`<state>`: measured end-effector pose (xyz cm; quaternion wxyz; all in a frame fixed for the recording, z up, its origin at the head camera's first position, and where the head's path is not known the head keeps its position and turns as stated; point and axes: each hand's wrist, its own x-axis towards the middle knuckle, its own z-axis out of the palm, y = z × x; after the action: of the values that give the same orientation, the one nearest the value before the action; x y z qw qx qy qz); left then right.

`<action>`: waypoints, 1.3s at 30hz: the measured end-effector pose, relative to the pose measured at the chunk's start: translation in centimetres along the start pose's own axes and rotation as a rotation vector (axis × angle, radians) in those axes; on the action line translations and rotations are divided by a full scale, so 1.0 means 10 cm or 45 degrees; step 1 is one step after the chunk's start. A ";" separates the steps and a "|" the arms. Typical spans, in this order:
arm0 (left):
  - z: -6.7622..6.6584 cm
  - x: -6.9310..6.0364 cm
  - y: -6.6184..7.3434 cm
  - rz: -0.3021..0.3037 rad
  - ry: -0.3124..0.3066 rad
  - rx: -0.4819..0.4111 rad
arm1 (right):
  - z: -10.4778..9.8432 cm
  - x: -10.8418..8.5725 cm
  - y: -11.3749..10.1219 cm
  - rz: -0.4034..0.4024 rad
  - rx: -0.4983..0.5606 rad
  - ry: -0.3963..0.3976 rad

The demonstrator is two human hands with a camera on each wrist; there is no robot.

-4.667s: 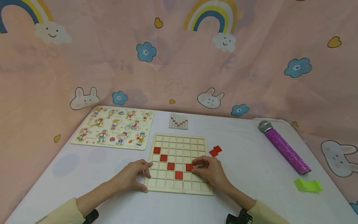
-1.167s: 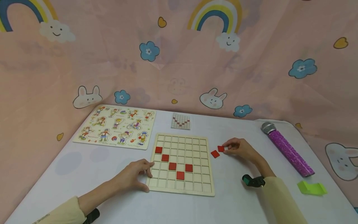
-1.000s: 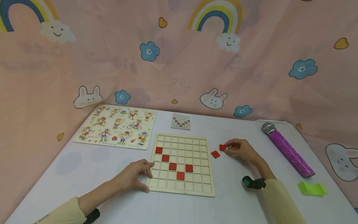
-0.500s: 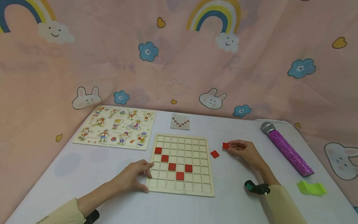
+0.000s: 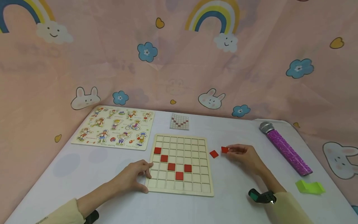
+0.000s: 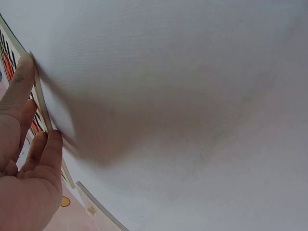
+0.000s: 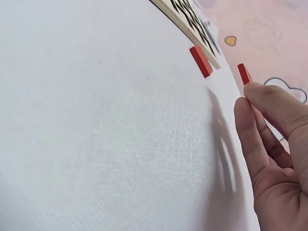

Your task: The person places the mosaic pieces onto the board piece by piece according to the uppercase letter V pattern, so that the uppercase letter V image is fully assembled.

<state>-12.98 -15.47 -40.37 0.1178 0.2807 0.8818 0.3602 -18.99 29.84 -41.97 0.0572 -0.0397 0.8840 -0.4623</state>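
In the head view my right hand (image 5: pixel 246 155) pinches a small red square tile (image 5: pixel 224 150) between thumb and fingertips, right of the gridded wooden board (image 5: pixel 195 186). The right wrist view shows this tile (image 7: pixel 244 73) lifted clear of the tabletop. Another loose red tile (image 5: pixel 213 154) lies flat just beside the board's right edge. Several red tiles, including one at the lowest point (image 5: pixel 179 176), sit in the board's squares in a V-like line. My left hand (image 5: pixel 134 175) rests its thumb and fingertips against the board's left edge.
A small card (image 5: pixel 179 121) with a red pattern on a grid lies behind the board. A picture puzzle board (image 5: pixel 112 127) is at the back left. To the right lie a glittery purple microphone (image 5: pixel 289 152) and a bright green piece (image 5: pixel 310 187) on the white tabletop (image 5: pixel 117 211).
My right hand has let go of a red tile on the board, moved right, and picked one tile off the loose pair. The left hand stays at the board's edge.
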 end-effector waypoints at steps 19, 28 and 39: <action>-0.01 0.00 0.00 0.013 -0.004 0.000 | 0.25 -0.25 -0.31 0.100 0.180 -0.017; -0.01 0.01 -0.01 0.009 -0.004 0.007 | 0.39 -0.32 -0.46 0.088 0.242 -0.061; 0.01 0.01 -0.03 0.022 -0.007 0.020 | 0.59 -0.29 -0.55 0.090 0.243 -0.049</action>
<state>-13.19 -15.56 -40.67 0.1147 0.2903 0.8819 0.3534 -15.21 22.26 -40.67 0.0940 -0.0119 0.8355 -0.5412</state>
